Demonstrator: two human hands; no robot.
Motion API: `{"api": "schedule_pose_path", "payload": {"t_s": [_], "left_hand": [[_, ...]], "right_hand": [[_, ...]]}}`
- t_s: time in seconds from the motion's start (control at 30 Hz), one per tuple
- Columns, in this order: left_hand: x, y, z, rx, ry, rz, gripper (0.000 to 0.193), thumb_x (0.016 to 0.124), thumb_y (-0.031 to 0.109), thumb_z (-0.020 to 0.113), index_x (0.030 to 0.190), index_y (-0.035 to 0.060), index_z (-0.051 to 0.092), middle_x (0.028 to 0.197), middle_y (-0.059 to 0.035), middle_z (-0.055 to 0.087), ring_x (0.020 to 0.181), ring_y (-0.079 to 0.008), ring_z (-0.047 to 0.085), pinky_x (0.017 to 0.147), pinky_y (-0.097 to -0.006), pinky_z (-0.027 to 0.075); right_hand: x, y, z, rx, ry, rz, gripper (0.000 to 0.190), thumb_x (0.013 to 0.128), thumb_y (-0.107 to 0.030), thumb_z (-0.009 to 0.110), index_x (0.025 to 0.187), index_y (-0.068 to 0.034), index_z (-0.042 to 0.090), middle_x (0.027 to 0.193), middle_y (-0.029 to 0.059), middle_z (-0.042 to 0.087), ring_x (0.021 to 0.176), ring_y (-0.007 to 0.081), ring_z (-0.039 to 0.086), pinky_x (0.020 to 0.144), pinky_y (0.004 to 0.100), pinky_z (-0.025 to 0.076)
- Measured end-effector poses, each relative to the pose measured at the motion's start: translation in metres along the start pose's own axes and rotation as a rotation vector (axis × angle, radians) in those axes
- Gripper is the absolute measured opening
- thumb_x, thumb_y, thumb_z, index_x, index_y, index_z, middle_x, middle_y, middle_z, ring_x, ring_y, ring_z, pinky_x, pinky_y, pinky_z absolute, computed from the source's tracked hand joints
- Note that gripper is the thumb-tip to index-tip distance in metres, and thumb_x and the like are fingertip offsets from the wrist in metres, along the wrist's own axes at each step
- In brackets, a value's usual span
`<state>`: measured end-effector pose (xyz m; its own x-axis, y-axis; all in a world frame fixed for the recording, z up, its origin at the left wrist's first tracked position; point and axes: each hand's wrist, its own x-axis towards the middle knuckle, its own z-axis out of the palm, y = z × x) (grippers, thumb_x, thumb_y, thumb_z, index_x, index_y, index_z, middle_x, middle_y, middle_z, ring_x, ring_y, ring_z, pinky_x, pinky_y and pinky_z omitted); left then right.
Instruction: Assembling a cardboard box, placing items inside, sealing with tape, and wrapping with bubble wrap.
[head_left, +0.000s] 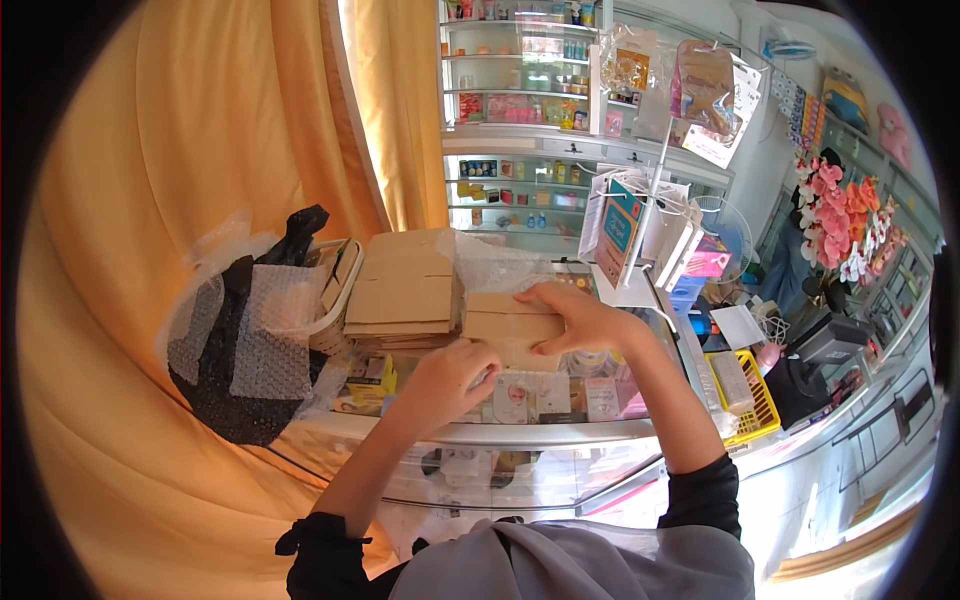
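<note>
A small brown cardboard box (517, 330) rests on the glass display counter (450, 431) in front of me. My right hand (585, 321) grips it from the right, fingers over the far edge and thumb on the near right part. At the box's near left corner is my left hand (454, 375), its fingers curled. Whether those fingers hold anything is hidden. Just left of the box lies a stack of flat cardboard boxes (401, 281). Under the glass, several cosmetic packets (517, 397) show.
Bubble wrap (274, 330) and black plastic spill over a basket (341, 300) at the left, beside an orange curtain (210, 135). More clear wrap (499, 259) lies behind the box. A card display stand (649, 202) rises at the back right. A yellow basket (761, 405) and a monitor (829, 341) are further right.
</note>
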<state>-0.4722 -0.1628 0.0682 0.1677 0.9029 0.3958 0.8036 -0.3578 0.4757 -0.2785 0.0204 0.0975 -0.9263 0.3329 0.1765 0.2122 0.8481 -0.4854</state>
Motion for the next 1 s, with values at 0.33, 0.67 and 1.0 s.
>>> {"api": "schedule_pose_path", "payload": {"t_s": [0.33,0.67,1.0], "left_hand": [[0.015,-0.008,0.001,0.296,0.339,0.258,0.016,0.074,0.008,0.072,0.084,0.0100,0.060,0.103,-0.0028,0.058,0.097,-0.0251,0.056,0.082,-0.0375,0.048],[0.020,-0.005,-0.006,0.200,0.262,0.173,0.012,0.073,0.007,0.072,0.079,0.0095,0.061,0.102,-0.0023,0.059,0.095,-0.0248,0.056,0.082,-0.0372,0.048],[0.021,-0.001,-0.007,0.250,0.230,0.195,0.037,0.074,0.019,0.078,0.104,0.0120,0.058,0.118,-0.0048,0.057,0.111,-0.0280,0.053,0.093,-0.0402,0.044]], "right_hand": [[-0.007,-0.023,0.004,-0.052,-0.029,0.075,0.104,0.067,-0.056,0.081,0.144,-0.002,0.036,0.147,0.0190,0.033,0.138,0.0356,0.033,0.112,0.0416,0.031],[-0.018,-0.051,0.033,-0.632,0.130,0.124,0.114,0.060,-0.052,0.082,0.145,0.002,0.030,0.147,0.0190,0.035,0.137,0.0359,0.034,0.110,0.0463,0.035],[-0.016,-0.022,0.026,-0.332,0.193,-0.020,0.087,0.071,-0.024,0.078,0.144,-0.002,0.035,0.143,0.0181,0.041,0.132,0.0358,0.041,0.109,0.0411,0.038]]}}
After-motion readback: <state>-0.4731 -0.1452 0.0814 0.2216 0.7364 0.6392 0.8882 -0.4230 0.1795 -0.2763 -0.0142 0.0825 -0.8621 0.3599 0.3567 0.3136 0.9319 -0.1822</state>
